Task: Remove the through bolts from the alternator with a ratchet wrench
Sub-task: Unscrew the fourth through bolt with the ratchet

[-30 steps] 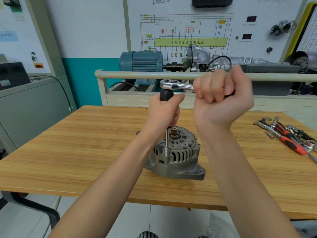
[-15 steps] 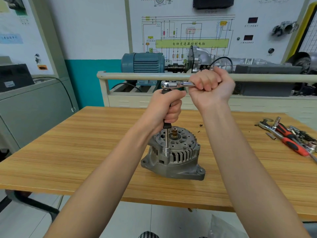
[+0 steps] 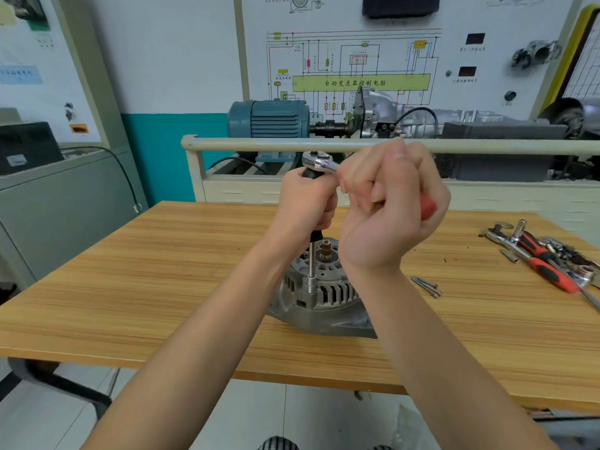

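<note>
A grey alternator [image 3: 328, 297] stands on the wooden table [image 3: 162, 287], pulley shaft up. A chrome extension bar [image 3: 311, 264] rises upright from a socket set on the alternator's front rim. My left hand [image 3: 306, 206] grips the bar's black upper part. The ratchet wrench head [image 3: 316, 162] sits on top of the bar. My right hand [image 3: 389, 206] grips the wrench's handle, whose red end [image 3: 428, 207] sticks out of my fist. Two loose bolts [image 3: 427, 286] lie on the table to the right of the alternator.
A pile of hand tools with red handles [image 3: 545, 258] lies at the table's right edge. Behind the table runs a beige rail [image 3: 259, 144] with a blue motor [image 3: 269, 118] and gearbox rig, and a wiring panel on the wall. A grey cabinet [image 3: 48, 206] stands left.
My right hand has swung the wrench handle toward me and to the right; the red handle end now shows. My left hand stays on the bar. Two loose bolts now show behind my right forearm.
</note>
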The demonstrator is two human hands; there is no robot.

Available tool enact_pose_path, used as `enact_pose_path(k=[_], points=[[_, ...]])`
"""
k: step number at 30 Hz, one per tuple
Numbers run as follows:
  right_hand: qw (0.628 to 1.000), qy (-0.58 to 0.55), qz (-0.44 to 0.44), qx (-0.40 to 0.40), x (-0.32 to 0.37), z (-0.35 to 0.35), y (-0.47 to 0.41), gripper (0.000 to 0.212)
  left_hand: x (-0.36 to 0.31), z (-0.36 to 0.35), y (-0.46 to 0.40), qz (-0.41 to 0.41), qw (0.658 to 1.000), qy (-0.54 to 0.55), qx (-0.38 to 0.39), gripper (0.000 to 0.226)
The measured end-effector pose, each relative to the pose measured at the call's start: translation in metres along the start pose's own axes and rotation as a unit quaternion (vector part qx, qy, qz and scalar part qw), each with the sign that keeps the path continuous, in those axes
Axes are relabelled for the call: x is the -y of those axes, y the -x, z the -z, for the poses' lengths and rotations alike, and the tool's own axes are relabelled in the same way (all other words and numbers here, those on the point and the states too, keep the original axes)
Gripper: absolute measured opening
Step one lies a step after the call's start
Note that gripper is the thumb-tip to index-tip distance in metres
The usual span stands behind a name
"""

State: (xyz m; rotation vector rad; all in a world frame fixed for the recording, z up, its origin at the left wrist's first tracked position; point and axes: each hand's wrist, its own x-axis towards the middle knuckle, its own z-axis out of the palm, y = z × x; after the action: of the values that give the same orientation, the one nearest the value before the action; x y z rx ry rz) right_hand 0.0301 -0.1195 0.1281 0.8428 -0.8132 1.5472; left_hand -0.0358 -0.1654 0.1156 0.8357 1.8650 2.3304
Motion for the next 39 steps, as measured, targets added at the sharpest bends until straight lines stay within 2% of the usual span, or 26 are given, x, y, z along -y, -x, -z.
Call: enact_pose_path(k=[3, 5, 7, 11, 16, 18, 21, 24, 26, 28, 30, 32, 34, 37, 39], points=[[0.987, -0.109, -0.107, -0.055, -0.003, 0.010, -0.016, 0.044, -0.003, 0.009, -0.001, 0.012, 0.994, 0.046, 0.101, 0.029], [0.967, -0.145, -0.190, -0.087, -0.005, 0.019, -0.025, 0.054, -0.004, 0.014, -0.002, 0.023, 0.989, 0.041, 0.139, 0.026], [0.938, -0.193, -0.258, -0.126, -0.010, 0.029, -0.034, 0.057, -0.003, 0.016, -0.004, 0.039, 0.987, 0.030, 0.154, 0.029], [0.859, -0.286, -0.369, -0.210, -0.024, 0.044, -0.053, 0.043, -0.001, 0.014, -0.005, 0.073, 0.983, 0.055, 0.161, 0.040], [0.785, -0.353, -0.453, -0.232, -0.041, 0.057, -0.062, 0.045, 0.000, 0.011, -0.002, 0.065, 0.979, 0.037, 0.192, 0.043], [0.767, -0.373, -0.465, -0.236, -0.042, 0.059, -0.063, 0.047, -0.001, 0.010, -0.001, 0.079, 0.974, 0.032, 0.209, 0.041], [0.790, -0.361, -0.434, -0.237, -0.034, 0.057, -0.060, 0.048, -0.001, 0.008, -0.001, 0.079, 0.980, 0.022, 0.183, 0.045], [0.855, -0.312, -0.359, -0.208, -0.018, 0.051, -0.048, 0.053, 0.002, 0.006, -0.001, 0.058, 0.991, 0.006, 0.120, 0.055], [0.915, -0.242, -0.287, -0.148, -0.006, 0.041, -0.036, 0.054, 0.003, 0.001, 0.000, 0.045, 0.996, -0.005, 0.075, 0.056], [0.966, -0.161, -0.186, -0.079, 0.001, 0.026, -0.023, 0.046, 0.004, -0.003, 0.000, 0.036, 0.999, -0.008, 0.022, 0.051], [0.994, -0.067, -0.080, -0.042, 0.003, 0.010, -0.011, 0.036, 0.006, -0.005, 0.000, 0.026, 0.999, -0.015, -0.019, 0.043], [0.999, -0.009, -0.034, -0.023, 0.002, -0.001, -0.005, 0.036, 0.007, -0.006, 0.000, 0.012, 0.999, -0.026, -0.044, 0.037], [0.998, -0.035, -0.046, -0.032, 0.002, -0.001, -0.007, 0.036, 0.008, -0.002, 0.001, 0.011, 0.999, -0.019, -0.034, 0.037], [0.980, -0.115, -0.151, -0.067, 0.002, 0.013, -0.024, 0.049, 0.004, 0.007, 0.000, 0.028, 0.998, 0.009, 0.063, 0.039], [0.948, -0.162, -0.253, -0.102, -0.001, 0.024, -0.038, 0.059, -0.002, 0.013, -0.002, 0.024, 0.991, 0.011, 0.128, 0.030]])
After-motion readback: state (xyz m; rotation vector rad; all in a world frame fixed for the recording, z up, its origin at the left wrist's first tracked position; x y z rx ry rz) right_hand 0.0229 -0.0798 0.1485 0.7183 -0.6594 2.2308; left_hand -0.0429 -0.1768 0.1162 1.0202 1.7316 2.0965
